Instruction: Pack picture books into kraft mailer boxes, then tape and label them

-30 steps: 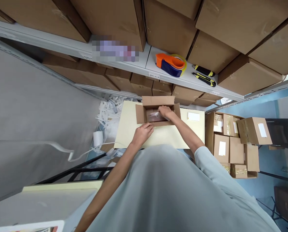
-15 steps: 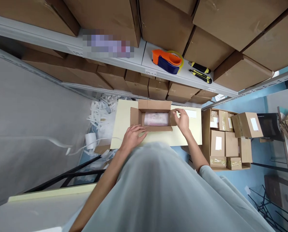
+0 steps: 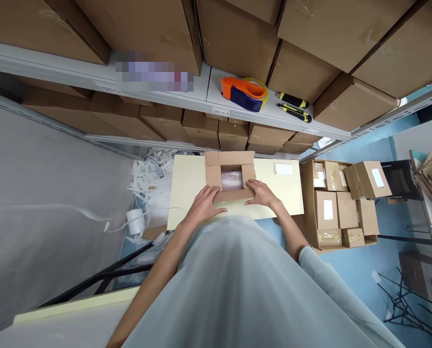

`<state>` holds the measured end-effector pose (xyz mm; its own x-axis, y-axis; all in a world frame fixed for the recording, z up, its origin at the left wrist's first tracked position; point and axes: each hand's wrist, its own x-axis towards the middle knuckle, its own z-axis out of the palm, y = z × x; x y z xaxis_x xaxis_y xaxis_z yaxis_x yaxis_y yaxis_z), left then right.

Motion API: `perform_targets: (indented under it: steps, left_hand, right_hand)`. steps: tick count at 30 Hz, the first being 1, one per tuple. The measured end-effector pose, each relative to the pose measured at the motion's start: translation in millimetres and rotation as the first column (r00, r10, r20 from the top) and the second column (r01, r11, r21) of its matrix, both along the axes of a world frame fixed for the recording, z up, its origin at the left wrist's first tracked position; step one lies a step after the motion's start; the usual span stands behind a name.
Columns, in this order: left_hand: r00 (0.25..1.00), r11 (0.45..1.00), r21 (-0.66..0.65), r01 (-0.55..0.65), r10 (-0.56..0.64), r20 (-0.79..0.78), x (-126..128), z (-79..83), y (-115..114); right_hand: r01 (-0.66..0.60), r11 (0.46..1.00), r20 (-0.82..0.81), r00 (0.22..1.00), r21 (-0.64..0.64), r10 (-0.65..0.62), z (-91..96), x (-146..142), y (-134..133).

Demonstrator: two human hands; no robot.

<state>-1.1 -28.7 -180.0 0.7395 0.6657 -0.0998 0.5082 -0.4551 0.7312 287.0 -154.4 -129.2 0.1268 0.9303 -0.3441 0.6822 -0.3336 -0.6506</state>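
A brown cardboard box (image 3: 233,195) sits on the pale yellow table in front of me. Its left flap (image 3: 213,175) and right flap (image 3: 248,175) are folded inward over the opening, while the long far flap stands out at the back. Between them shows a pinkish item in clear wrapping (image 3: 232,180). My left hand (image 3: 203,205) rests its fingers on the left flap near the front corner, thumb spread toward me. On the right flap lie the fingers of my right hand (image 3: 262,194), its thumb apart along the front. Both hands are open.
A white label (image 3: 283,169) lies on the table (image 3: 291,193). A large carton (image 3: 309,217) of packed boxes stands to the right. The shelf above holds an orange tape dispenser (image 3: 243,92), utility knives (image 3: 293,106) and several boxes. White scraps (image 3: 146,179) are heaped at left.
The box's left and right flaps have swung inward, narrowing the opening. My right hand has moved left and toward me, onto the right flap; my left hand has shifted slightly.
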Motion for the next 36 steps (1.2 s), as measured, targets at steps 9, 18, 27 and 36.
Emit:
perform_targets:
  steps: [9,18,27,36]
  left_hand:
    - [0.952,0.965,0.027,-0.262,0.263,-0.158,21,-9.8,45]
    - [0.989,0.989,-0.014,-0.146,0.146,0.024,56,-8.8,87]
    - [0.935,0.932,-0.201,-0.301,0.33,0.13,53,-33.2,78]
    - [0.976,0.977,0.016,-0.211,0.21,0.064,22,-21.1,63]
  right_hand:
    - [0.245,0.969,0.172,0.954,0.025,-0.245,-20.1,20,30]
    - [0.301,0.941,-0.13,0.95,0.154,-0.283,-42.2,36,76]
    - [0.523,0.84,-0.331,0.825,0.145,-0.457,-63.3,29,66]
    - [0.432,0.865,-0.257,0.893,0.255,-0.371,-75.0,16,22]
